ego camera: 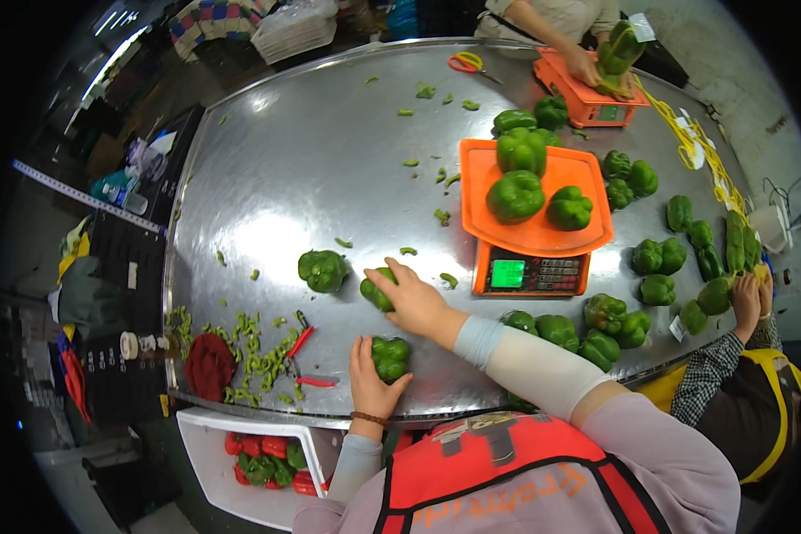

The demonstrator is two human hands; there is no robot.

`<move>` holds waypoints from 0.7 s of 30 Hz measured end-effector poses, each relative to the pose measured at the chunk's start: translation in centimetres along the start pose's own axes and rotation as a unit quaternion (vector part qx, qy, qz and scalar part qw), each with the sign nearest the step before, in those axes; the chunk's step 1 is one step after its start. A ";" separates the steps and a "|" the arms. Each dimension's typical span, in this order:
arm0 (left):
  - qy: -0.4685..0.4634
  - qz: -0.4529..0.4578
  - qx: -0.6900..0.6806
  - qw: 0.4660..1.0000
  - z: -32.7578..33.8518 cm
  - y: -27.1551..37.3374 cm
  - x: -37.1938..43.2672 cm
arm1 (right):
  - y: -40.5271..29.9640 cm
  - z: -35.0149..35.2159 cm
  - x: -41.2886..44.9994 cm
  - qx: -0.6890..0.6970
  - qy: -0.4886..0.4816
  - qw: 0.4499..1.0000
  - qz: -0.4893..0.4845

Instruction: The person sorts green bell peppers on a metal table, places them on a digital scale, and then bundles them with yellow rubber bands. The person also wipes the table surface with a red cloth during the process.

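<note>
Near the table's front edge, my left hand [368, 384] is around a green bell pepper [390, 358], fingers on its left side and thumb below it. My right hand [414, 299] reaches over from the right and grips a smaller-looking green bell pepper [376, 291], partly hidden under the fingers. Just left of it another green bell pepper [322, 271] rests on the metal table [274, 167]. Red-handled pruning snips [300, 350] lie left of my left hand, beside a pile of cut green stems [257, 354].
An orange scale [534, 250] holds three green peppers. More peppers [601, 327] stand in groups along the right. Two other people work at the far right and back, one at a second orange scale [591, 100]. Below the edge sits a white foam box [207, 460] of peppers.
</note>
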State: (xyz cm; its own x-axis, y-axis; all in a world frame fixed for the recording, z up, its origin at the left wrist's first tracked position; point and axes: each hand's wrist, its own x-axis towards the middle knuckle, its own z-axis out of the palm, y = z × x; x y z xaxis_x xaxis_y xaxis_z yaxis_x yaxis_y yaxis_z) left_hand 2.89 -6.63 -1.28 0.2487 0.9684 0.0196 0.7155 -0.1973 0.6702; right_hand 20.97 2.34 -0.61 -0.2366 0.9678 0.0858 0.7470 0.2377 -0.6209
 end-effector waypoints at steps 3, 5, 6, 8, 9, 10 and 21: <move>0.003 0.005 -0.020 1.000 0.5 -0.5 0.3 | -0.5 -1.7 -1.0 -0.007 0.043 0.999 -0.011; -0.005 0.014 -0.023 1.000 0.5 -0.8 0.6 | -0.4 -4.4 -2.4 0.018 0.081 0.997 -0.010; -0.007 0.021 -0.024 0.999 0.4 -0.8 0.7 | -0.2 -5.8 -3.2 0.031 0.101 0.994 -0.010; -0.009 0.033 -0.025 0.999 0.3 -1.0 0.8 | 0.9 -7.9 -4.9 0.033 0.136 0.990 -0.009; -0.006 0.029 -0.024 0.999 0.1 -1.2 0.6 | 1.3 -8.8 -5.6 0.037 0.151 0.988 -0.012; -0.009 0.030 -0.025 0.999 0.2 -1.1 0.8 | 1.8 -10.1 -6.2 0.037 0.176 0.984 -0.021; -0.021 0.035 -0.035 0.999 -0.8 -0.2 1.0 | 5.9 -19.1 -9.5 -0.094 0.386 0.916 0.051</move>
State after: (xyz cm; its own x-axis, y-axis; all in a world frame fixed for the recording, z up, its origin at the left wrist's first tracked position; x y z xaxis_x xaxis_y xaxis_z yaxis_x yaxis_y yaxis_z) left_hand 2.52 -5.47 -0.81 0.3248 0.9450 0.0374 0.6483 -0.2512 0.7187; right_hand 39.46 -3.92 9.79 0.2967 0.7380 0.6061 0.8520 0.0822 -0.5171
